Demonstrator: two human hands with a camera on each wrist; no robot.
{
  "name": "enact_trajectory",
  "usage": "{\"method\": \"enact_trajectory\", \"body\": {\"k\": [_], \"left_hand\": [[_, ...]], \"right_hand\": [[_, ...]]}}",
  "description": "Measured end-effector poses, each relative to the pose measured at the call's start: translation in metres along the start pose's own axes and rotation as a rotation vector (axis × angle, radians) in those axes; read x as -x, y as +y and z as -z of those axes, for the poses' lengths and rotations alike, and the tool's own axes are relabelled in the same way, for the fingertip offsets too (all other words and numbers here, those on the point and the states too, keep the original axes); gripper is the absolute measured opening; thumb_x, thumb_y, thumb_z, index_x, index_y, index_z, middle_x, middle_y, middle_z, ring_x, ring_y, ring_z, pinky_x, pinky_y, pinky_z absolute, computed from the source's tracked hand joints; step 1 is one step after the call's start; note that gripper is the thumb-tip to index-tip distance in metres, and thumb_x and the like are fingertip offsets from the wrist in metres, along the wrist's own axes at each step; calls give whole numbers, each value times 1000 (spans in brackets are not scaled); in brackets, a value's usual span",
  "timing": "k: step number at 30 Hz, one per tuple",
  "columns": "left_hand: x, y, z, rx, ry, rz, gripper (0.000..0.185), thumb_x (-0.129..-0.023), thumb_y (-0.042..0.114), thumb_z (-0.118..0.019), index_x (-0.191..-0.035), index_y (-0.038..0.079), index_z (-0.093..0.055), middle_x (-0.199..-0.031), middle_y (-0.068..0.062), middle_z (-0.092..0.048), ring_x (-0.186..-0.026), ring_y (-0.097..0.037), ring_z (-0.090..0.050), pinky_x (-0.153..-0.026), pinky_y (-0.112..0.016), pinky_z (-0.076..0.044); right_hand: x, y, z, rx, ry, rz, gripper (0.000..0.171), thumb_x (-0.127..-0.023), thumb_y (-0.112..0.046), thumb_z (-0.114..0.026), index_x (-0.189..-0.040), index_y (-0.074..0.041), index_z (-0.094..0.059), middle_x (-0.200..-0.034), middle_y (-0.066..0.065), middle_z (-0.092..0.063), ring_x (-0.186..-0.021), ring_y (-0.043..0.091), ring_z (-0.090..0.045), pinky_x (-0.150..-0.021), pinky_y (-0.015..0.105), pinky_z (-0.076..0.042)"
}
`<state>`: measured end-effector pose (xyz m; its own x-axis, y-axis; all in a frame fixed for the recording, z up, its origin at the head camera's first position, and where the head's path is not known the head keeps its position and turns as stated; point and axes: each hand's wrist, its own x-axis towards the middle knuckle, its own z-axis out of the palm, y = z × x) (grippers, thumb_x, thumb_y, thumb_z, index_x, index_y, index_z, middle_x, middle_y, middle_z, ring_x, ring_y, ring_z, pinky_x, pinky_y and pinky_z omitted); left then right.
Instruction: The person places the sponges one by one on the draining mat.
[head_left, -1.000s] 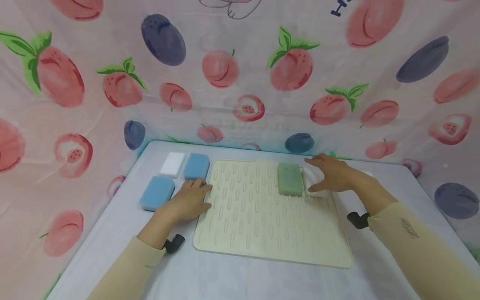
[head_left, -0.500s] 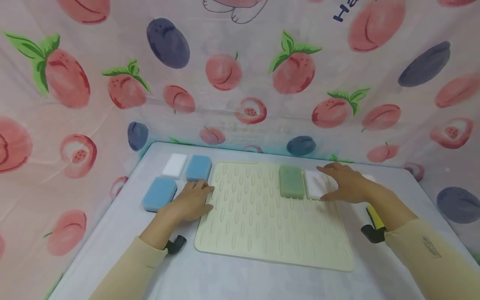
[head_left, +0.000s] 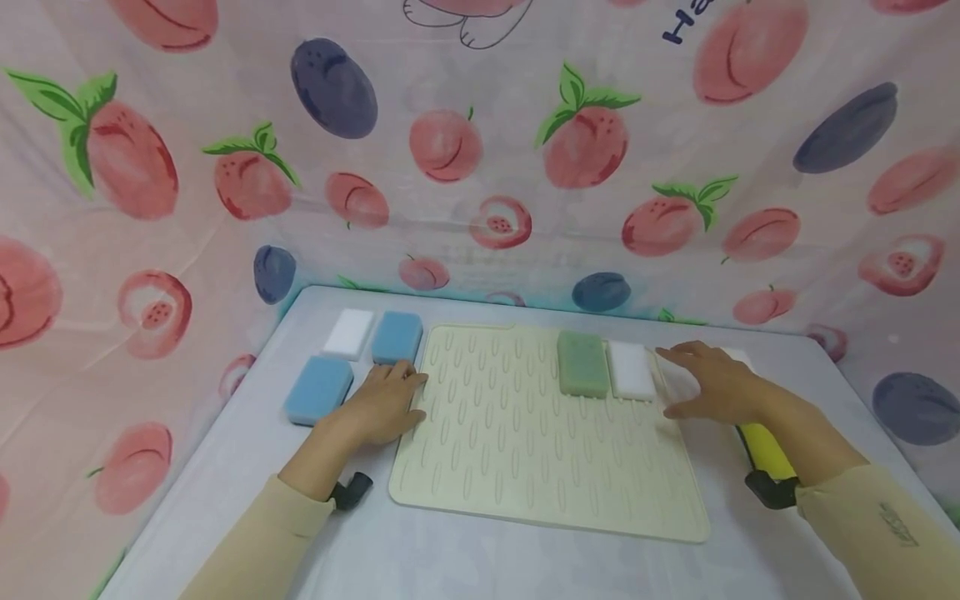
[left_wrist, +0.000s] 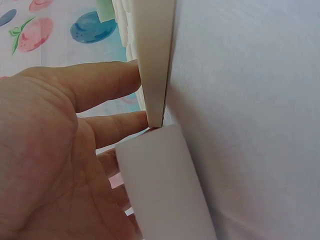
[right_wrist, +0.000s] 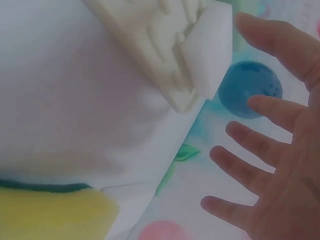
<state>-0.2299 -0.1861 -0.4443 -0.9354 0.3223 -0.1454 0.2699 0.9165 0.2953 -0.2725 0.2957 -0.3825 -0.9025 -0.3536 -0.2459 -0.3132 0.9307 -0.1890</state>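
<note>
A cream ridged mat [head_left: 525, 458] lies on the table. My left hand [head_left: 386, 404] rests at its left edge; in the left wrist view the thumb and a finger touch the mat's rim [left_wrist: 152, 65], with a pale block [left_wrist: 160, 185] beside the fingers. On the mat's far right, a green sponge [head_left: 582, 364] and a white sponge [head_left: 632, 371] stand side by side. My right hand [head_left: 712, 383] hovers just right of the white sponge, fingers spread and holding nothing. Below its wrist lies a yellow sponge [head_left: 767, 450] with a dark green layer, partly hidden by the forearm.
Left of the mat lie two blue sponges, one at the back [head_left: 397, 337] and one nearer [head_left: 319, 390], plus a white sponge [head_left: 348, 333]. Another white block [head_left: 737, 357] shows behind my right hand. A fruit-printed curtain [head_left: 480, 167] borders the table's back and left.
My right hand has drawn away to the right from the white sponge on the mat, uncovering it and part of the yellow sponge. The left hand has kept its place.
</note>
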Motion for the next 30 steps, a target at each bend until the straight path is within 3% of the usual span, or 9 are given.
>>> {"method": "enact_trajectory", "body": {"k": [10, 30], "left_hand": [[1, 0, 1, -11, 0, -11, 61, -100, 30, -68, -152, 2, -50, -141, -15, -48, -128, -36, -43, -113, -53, -37], [2, 0, 0, -2, 7, -9, 61, -100, 29, -69, -151, 2, -50, -142, -15, -49, -129, -36, -43, -114, -53, -37]], "right_hand": [[13, 16, -5, 28, 22, 11, 98, -80, -50, -85, -157, -7, -43, -152, 28, -41, -132, 53, -41, -97, 78, -41], [31, 29, -9, 0, -29, -102, 102, -77, -54, -85, -159, -12, -41, -155, 29, -34, -133, 57, -36, -93, 81, -40]]}}
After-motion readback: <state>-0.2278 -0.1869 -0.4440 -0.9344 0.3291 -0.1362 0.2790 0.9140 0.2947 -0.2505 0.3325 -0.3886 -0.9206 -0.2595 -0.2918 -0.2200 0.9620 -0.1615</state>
